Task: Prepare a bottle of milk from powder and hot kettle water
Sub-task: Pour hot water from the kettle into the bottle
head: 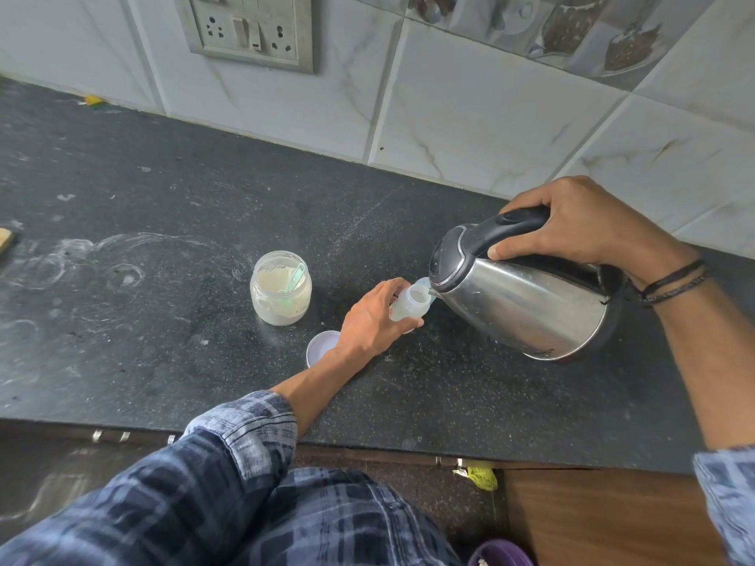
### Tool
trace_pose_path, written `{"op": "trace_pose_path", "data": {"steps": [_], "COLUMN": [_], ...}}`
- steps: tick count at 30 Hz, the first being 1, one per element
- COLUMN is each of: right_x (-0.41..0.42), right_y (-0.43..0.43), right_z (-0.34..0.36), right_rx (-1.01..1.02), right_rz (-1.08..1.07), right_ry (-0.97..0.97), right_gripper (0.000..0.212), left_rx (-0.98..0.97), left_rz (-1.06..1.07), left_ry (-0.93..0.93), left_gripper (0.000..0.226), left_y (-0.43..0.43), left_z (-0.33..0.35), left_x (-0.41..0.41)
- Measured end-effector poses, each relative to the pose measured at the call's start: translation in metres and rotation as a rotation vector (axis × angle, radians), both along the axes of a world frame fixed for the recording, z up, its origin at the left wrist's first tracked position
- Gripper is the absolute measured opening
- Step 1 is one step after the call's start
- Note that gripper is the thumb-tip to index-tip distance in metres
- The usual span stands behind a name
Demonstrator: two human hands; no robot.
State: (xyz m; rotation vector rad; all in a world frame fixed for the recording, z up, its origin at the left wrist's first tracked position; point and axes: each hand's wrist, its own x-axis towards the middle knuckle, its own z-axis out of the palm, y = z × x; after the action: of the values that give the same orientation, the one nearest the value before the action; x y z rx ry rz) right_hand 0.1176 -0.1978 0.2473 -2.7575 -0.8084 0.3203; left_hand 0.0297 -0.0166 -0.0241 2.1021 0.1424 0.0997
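Note:
A small clear baby bottle (412, 305) stands open on the black counter (163, 206), and my left hand (376, 320) grips its side. My right hand (580, 226) holds the black handle of a steel kettle (527, 304), which is tilted left with its spout over the bottle's mouth. To the left stands an open jar of milk powder (281, 288) with a pale green scoop inside. The jar's white lid (322, 347) lies upside down on the counter, partly behind my left wrist.
The tiled wall with a socket panel (249, 28) runs along the back. A yellow-green sponge (94, 102) lies at the far left by the wall. Powder smears and ring marks mark the counter's left side. The front counter edge runs just above my shirt.

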Motion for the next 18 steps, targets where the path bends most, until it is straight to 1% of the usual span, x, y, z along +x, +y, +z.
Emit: {"op": "trace_pose_path", "data": {"steps": [4,8,11,14,16,18], "right_x": [0.003,0.004,0.004,0.004,0.003,0.003], "right_y": [-0.005,-0.014,-0.026,-0.040,-0.049,-0.060], "right_z": [-0.001,-0.006,-0.012,-0.019,-0.024,-0.028], "right_rx": [0.047,0.107,0.176,0.297,0.380,0.445], "right_rz": [0.002,-0.013,-0.058,-0.080,-0.097,-0.142], "right_ry": [0.010,0.025,0.031,0.058,0.074,0.073], "right_gripper": [0.045,0.034,0.031,0.028,0.032,0.043], "left_rx": [0.000,0.000,0.000,-0.001,-0.002,-0.003], "left_rz": [-0.002,-0.004,-0.005,-0.004,-0.006,-0.005], "left_ry": [0.002,0.002,0.005,0.009,0.007,0.006], "left_gripper": [0.056,0.057,0.058,0.056,0.056,0.057], "left_y": [0.000,0.000,0.000,0.000,0.000,0.000], "left_z": [0.000,-0.001,-0.001,-0.001,-0.002,-0.002], "left_x": [0.000,0.001,0.001,0.001,0.001,0.001]}}
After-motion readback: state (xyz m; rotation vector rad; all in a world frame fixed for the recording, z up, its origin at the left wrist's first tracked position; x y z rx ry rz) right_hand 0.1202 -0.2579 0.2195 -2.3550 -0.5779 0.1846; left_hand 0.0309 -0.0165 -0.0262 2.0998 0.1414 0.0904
